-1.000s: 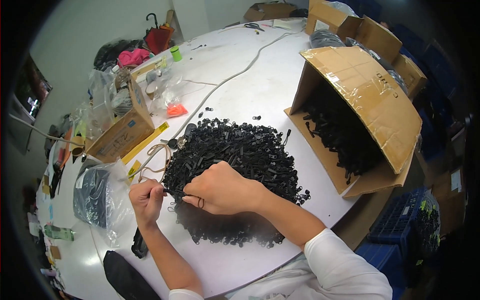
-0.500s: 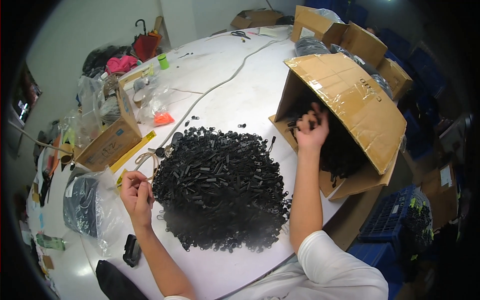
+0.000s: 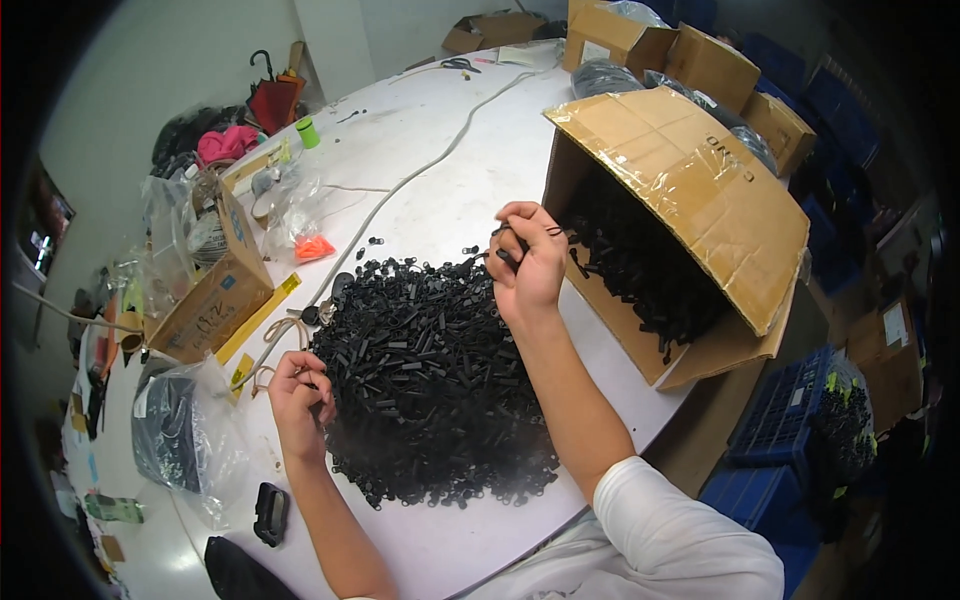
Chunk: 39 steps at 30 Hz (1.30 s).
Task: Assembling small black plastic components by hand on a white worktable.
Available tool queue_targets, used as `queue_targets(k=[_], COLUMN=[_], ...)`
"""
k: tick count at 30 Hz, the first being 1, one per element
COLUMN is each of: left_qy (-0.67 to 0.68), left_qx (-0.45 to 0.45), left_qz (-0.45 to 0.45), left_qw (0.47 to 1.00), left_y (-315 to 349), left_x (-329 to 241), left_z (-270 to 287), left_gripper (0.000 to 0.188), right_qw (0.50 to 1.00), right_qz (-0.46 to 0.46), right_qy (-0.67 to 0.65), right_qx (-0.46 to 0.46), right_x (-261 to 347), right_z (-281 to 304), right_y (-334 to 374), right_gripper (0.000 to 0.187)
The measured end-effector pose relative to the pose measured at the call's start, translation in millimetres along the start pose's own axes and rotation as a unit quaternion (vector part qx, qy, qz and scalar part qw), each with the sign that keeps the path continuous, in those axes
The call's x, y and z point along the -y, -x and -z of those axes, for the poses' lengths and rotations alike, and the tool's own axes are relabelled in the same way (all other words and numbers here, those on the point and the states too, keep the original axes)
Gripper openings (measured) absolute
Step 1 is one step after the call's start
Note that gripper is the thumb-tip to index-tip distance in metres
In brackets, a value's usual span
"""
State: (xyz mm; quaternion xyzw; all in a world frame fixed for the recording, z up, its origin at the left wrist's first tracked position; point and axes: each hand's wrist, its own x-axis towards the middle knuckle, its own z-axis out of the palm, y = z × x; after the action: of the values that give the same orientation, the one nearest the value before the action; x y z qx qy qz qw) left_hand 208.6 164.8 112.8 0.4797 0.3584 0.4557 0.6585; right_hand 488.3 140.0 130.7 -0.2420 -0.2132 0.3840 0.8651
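A broad heap of small black zipper pulls (image 3: 430, 380) covers the near middle of the white table. Over its far right side, my right hand (image 3: 530, 265) is closed with a few black zipper pulls sticking out between the fingers. At the heap's left edge, my left hand (image 3: 300, 400) has its fingers curled in. Something small and dark shows at those fingertips, too little to name. To the right, a cardboard box (image 3: 690, 180) lies on its side, its mouth facing the heap, with more black pulls inside.
At the left stand a smaller carton (image 3: 215, 290), a bagged black bundle (image 3: 165, 425) and a clear bag with an orange item (image 3: 313, 247). A grey cable (image 3: 420, 170) crosses the table. A black case (image 3: 271, 513) lies by my left forearm. Blue crates (image 3: 780, 420) stand at the right.
My right hand has come out of the box mouth and moved left over the heap, holding pulls. My left hand has shifted slightly right, still closed. The view has tilted a little.
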Motion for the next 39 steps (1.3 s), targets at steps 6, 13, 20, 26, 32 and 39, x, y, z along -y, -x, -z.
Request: queue_targets(k=[6, 13, 20, 26, 32, 39], left_qy=[-0.042, 0.125, -0.127, -0.042, -0.08, -0.166], left_qx=[-0.006, 0.012, -0.012, 0.039, 0.055, 0.062], left_qz=[0.02, 0.031, 0.028, 0.019, 0.017, 0.027], left_qw=[0.999, 0.992, 0.991, 0.998, 0.995, 0.984], left_y=[3, -4, 1, 3, 7, 4], left_x=[-6, 11, 4, 5, 3, 9], left_z=[-5, 14, 3, -8, -15, -9], left_gripper=[0.019, 0.022, 0.019, 0.016, 0.019, 0.018], right_qw=[0.994, 0.996, 0.992, 0.976, 0.95, 0.934], right_qz=[0.077, 0.018, -0.04, -0.128, -0.151, -0.142], right_qy=[0.077, -0.058, -0.014, 0.052, 0.128, 0.127], right_qx=[0.027, 0.064, 0.119, 0.17, 0.24, 0.302], right_x=[9, 5, -15, -25, -33, -33], right_z=[-12, -9, -21, -36, -38, -37], right_y=[5, 2, 19, 38, 45, 46], right_gripper=[0.017, 0.023, 0.017, 0.015, 0.023, 0.031])
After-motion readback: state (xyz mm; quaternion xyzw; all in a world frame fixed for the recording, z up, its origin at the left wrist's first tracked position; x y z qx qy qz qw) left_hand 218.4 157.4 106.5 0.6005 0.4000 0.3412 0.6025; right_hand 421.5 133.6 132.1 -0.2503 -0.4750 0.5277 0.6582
